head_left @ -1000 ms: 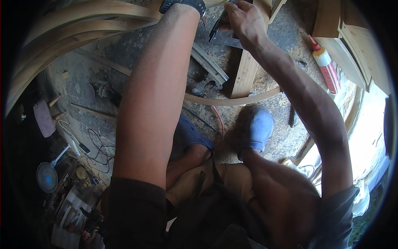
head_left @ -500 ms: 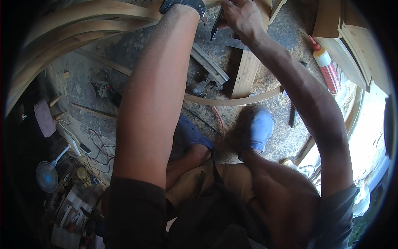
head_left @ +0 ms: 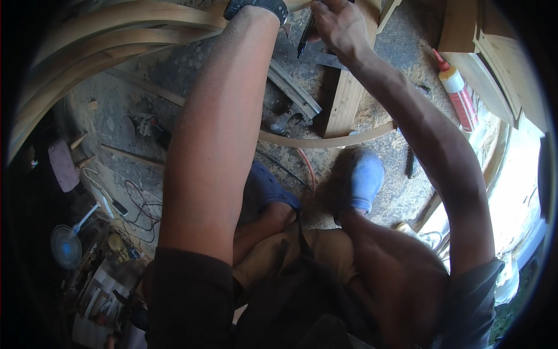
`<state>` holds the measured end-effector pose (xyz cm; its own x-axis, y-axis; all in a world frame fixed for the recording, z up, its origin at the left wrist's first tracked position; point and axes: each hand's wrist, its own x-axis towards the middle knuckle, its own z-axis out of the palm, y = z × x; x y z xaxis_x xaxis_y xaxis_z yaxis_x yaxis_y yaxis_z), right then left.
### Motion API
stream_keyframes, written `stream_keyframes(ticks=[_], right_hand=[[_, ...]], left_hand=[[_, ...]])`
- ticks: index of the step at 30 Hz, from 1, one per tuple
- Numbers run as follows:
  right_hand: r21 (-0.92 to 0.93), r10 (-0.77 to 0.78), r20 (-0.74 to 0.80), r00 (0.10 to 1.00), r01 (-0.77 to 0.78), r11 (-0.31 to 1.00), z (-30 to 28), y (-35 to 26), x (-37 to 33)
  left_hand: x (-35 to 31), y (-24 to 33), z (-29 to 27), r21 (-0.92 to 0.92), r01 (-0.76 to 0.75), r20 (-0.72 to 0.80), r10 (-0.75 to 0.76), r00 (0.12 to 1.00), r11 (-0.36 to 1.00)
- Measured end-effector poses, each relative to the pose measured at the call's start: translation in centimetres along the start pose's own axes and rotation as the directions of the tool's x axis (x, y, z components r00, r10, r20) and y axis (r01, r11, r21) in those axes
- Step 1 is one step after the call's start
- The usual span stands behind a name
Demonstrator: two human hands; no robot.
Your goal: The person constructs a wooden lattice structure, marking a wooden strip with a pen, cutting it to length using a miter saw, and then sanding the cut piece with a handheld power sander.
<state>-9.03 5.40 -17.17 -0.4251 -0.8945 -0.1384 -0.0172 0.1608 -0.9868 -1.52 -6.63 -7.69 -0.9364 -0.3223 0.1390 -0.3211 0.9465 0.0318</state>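
My right hand (head_left: 343, 28) is at the top edge, its fingers bent and closed around a dark, slender pen-like tool (head_left: 305, 39) that points down toward me. Under that wrist, a flat metal strip (head_left: 328, 60) lies by an upright wooden board (head_left: 347, 102). My left forearm (head_left: 218, 128) reaches straight up to a dark wristwatch (head_left: 258, 7); the hand itself is beyond the top edge. Beside the watch, curved wooden pieces (head_left: 128, 17) sweep in from the left.
A thin curved wooden strip (head_left: 331, 141) lies before my blue shoe (head_left: 365, 180). Nearby is a metal clamp-like bar (head_left: 294, 90). A red-capped glue bottle (head_left: 459, 98) stands at right by wooden frame parts (head_left: 485, 81). Cables (head_left: 139, 203) and a small fan (head_left: 65, 247) are at left.
My right hand has shifted very slightly, and the dark tool has tilted a little with it. The left forearm stays in place.
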Motion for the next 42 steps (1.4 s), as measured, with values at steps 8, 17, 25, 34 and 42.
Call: stream_keyframes(ticks=[8, 17, 25, 34, 42], right_hand=[[0.045, 0.024, -0.008, 1.000, -0.024, 0.999, -0.1, -0.2, -0.6], [0.125, 0.068, 0.013, 0.998, -0.069, 0.990, 0.5, -1.3, -1.2], [0.050, 0.020, -0.042, 0.999, -0.018, 0.999, -0.1, -1.0, -1.8], [0.163, 0.095, -0.191, 0.977, -0.064, 0.985, -1.9, -1.4, -2.0], [-0.058, -0.071, -0.241, 0.968, 0.059, 0.997, -2.9, -2.3, 1.6]], left_hand=[[0.3, 0.4, -0.3, 0.054, 0.015, 0.038, -0.017, 0.999, 0.998], [-0.8, -1.6, 1.0, 0.000, -0.155, -0.124, 0.154, 0.980, 0.988], [0.0, -1.2, 1.1, -0.020, -0.108, -0.064, 0.106, 0.992, 0.994], [0.5, -1.0, 1.6, -0.034, -0.107, -0.050, 0.106, 0.993, 0.994], [0.6, -1.5, 1.9, -0.016, -0.099, 0.026, 0.099, 0.995, 0.995]])
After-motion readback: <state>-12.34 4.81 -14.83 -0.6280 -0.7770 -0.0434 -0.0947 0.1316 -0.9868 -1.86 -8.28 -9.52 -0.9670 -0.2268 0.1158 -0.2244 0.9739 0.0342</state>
